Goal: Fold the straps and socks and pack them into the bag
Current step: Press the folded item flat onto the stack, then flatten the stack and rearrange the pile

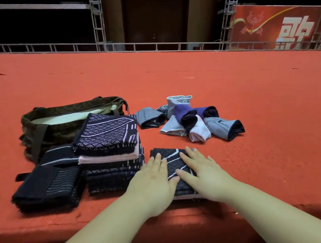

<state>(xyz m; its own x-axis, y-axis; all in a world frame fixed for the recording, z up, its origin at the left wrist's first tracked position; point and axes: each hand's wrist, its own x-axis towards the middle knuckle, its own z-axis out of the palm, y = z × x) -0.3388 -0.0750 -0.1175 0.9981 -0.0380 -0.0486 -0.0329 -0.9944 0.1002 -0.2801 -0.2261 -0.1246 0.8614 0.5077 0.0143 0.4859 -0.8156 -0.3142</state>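
Palms (154, 180) (203, 174) flat on folded strap (174, 166)

The left hand (154, 180) and right hand (203, 174) cover most of the folded dark strap (173, 167); its near edge is hidden behind the wrists. The bag (54, 126) is partly screened by the stack of folded straps (109, 149), and its contents cannot be determined. The socks (189, 119) overlap, so their count is unclear. The red banner (288, 27) is cut off by the right edge.
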